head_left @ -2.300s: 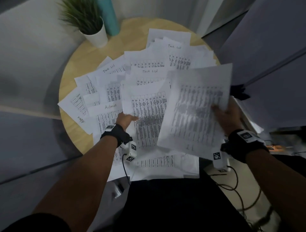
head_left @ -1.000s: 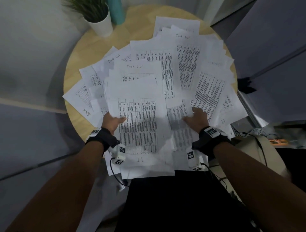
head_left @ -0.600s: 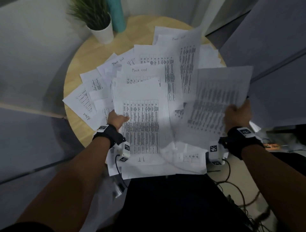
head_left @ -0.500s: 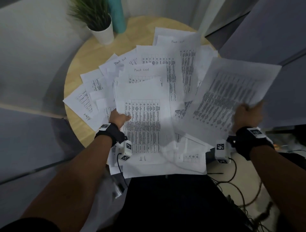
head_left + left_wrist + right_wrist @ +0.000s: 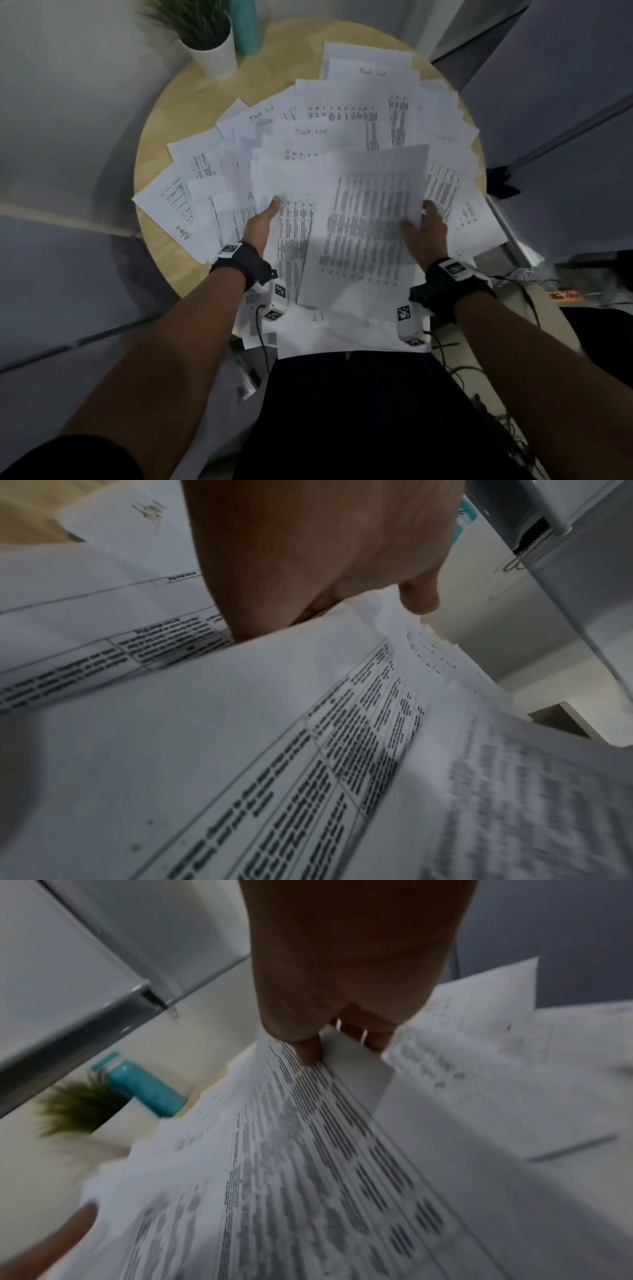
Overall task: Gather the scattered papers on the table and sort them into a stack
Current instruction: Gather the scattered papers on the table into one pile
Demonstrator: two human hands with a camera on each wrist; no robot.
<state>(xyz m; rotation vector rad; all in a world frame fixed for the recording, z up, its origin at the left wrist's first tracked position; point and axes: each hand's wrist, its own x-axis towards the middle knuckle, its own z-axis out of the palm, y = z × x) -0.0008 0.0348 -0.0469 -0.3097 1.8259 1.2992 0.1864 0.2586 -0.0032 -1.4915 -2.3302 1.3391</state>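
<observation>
Many white printed papers lie overlapping across the round wooden table. My left hand grips the left edge of a gathered stack near the table's front, with the thumb on top and the fingers hidden beneath. My right hand pinches a printed sheet by its right edge, thumb above and fingers below. That sheet is blurred and hangs over the right part of the stack. The stack's near end with "IT" written on it juts past the table's front edge.
A potted green plant and a teal bottle stand at the table's far left rim. Grey partitions close in on the right. Cables lie on the floor at the right. Bare wood shows along the table's left side.
My right hand lifted a sheet from the right side of the table and swung it left over the stack. The left hand kept its hold on the stack.
</observation>
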